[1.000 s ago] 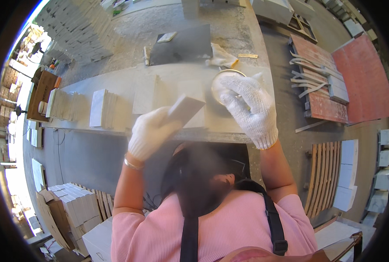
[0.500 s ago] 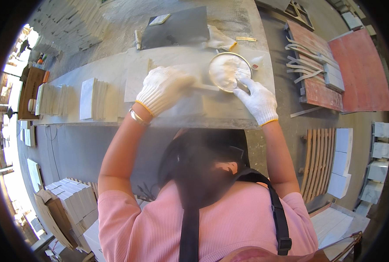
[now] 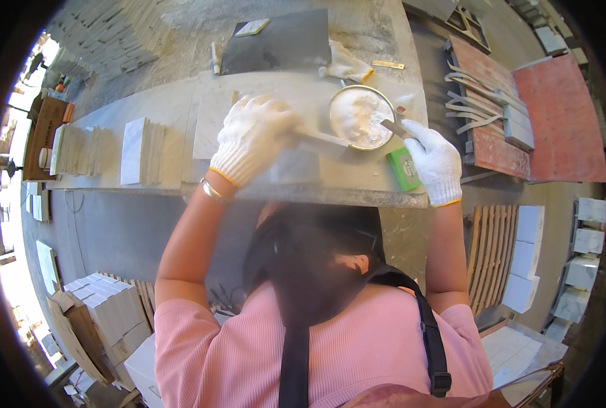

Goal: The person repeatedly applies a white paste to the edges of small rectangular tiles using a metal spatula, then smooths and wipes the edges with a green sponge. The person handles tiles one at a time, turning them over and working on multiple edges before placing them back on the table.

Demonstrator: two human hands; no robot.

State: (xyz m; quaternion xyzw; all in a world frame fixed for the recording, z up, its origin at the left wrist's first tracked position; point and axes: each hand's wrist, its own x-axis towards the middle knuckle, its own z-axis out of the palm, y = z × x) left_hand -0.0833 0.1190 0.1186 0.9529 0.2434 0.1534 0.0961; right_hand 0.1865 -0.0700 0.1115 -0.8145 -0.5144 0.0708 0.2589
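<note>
A round tin (image 3: 333,129) of white paste (image 3: 357,117) stands near the right end of the worktable. My left hand (image 3: 252,139), in a white knitted glove, is closed to the left of the tin. From it a pale flat blade, like a putty knife (image 3: 322,138), reaches to the tin's near rim; haze and the fingers hide its handle. My gloved right hand (image 3: 433,163) is closed at the tin's right, gripping a dark narrow scraper (image 3: 396,130) whose tip is over the paste. A green box (image 3: 403,168) lies just left of that hand.
Pale slabs (image 3: 134,151) stand on edge at the worktable's left. Behind the tin lie a dark sheet (image 3: 275,44), a spare glove (image 3: 347,62) and a small yellow strip (image 3: 388,64). Red boards (image 3: 568,119) and a slatted wooden pallet (image 3: 491,258) are off to the right.
My right hand has drawn back to the right from the tin, and the dark scraper in it now shows. The green box has come into sight. My left hand has barely moved.
</note>
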